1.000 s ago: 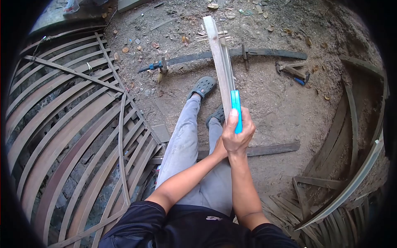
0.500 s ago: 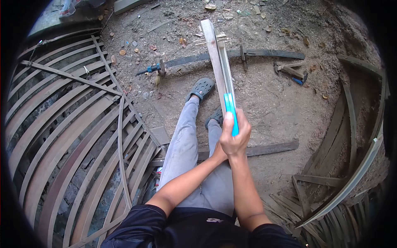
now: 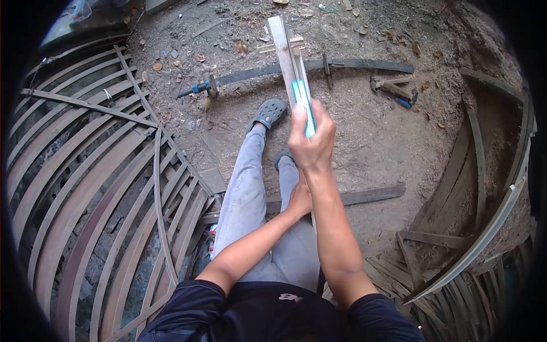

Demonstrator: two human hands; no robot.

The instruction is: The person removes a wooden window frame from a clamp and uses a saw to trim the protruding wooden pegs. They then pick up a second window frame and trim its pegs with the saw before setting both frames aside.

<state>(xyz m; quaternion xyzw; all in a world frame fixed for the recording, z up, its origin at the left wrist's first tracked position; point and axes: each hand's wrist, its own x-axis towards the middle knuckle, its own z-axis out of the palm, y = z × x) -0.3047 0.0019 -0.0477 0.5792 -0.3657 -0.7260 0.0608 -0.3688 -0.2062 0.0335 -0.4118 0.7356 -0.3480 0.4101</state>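
A long, narrow wooden piece points away from the body, its far end raised over the ground. My right hand is closed around a bright blue tool, which lies along the side of the wood. Nearer the body, my left hand is wrapped round the lower part of the wooden piece, partly hidden behind my right forearm.
A curved dark board lies ahead with a blue-handled clamp at its left end. A blue-handled hammer rests at right. Slatted wooden framework fills the left; curved planks stand right.
My right hand and the blue tool have moved forward along the wood, away from my left hand. The hands were close together before. The view has shifted slightly.
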